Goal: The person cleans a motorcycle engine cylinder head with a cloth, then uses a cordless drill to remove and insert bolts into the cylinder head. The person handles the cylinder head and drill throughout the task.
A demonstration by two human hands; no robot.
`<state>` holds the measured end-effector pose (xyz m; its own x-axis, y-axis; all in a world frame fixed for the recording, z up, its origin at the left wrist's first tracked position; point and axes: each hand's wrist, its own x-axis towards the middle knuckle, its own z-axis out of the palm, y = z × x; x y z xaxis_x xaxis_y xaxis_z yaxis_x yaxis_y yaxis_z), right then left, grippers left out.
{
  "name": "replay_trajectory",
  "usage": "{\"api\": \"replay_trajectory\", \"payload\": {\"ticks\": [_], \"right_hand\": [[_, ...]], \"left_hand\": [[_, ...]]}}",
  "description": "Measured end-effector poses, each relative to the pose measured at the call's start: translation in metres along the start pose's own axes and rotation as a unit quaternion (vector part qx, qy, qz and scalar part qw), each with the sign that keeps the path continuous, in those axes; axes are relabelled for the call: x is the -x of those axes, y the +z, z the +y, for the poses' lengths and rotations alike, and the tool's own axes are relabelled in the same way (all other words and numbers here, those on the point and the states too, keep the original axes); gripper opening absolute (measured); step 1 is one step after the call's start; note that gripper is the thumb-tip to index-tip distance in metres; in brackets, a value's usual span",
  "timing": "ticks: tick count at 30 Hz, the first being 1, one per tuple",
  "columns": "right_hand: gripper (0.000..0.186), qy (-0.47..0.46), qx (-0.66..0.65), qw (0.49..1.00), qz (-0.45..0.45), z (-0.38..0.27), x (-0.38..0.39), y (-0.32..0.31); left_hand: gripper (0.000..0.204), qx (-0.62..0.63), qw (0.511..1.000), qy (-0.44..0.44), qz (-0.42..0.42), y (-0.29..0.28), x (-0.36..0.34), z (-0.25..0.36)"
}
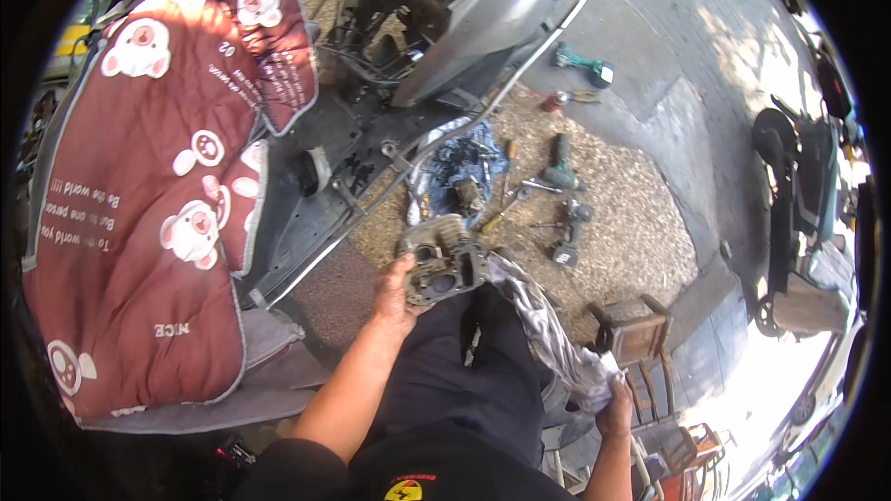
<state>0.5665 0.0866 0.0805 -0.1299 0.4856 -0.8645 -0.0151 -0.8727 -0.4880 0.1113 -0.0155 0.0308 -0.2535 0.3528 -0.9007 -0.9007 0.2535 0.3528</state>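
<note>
My left hand (393, 295) grips the left side of a metal engine cylinder head (438, 271), its finned edge pointing away from me. Dark round openings show on its upper face. Out to the right, my right hand (614, 410) is closed on the end of a grimy white-grey rag (543, 315). The rag stretches from that hand up to the right edge of the cylinder head. Whether the cloth touches the metal there I cannot tell. On the ground just beyond lies a dark, greasy blue cloth (457, 160) with small metal parts on it.
Cordless power tools (561, 165), screwdrivers and a red can (555, 101) lie on the pebbled ground. A partly stripped scooter (464, 28) stands ahead. A maroon bear-print cover (148, 213) fills the left. A small wooden stool (636, 327) stands at the right.
</note>
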Motion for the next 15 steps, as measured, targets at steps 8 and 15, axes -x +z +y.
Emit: {"api": "replay_trajectory", "payload": {"ticks": [8, 15], "right_hand": [[0.033, -0.130, -0.058, 0.984, 0.104, -0.105, -0.037, -0.017], [0.029, -0.177, -0.123, 0.971, 0.108, -0.143, -0.001, -0.062]], "left_hand": [[0.058, 0.088, 0.995, 0.040, -0.003, -0.018, 0.043, 0.004], [0.055, 0.081, 0.996, 0.024, -0.020, 0.006, 0.062, 0.009]]}}
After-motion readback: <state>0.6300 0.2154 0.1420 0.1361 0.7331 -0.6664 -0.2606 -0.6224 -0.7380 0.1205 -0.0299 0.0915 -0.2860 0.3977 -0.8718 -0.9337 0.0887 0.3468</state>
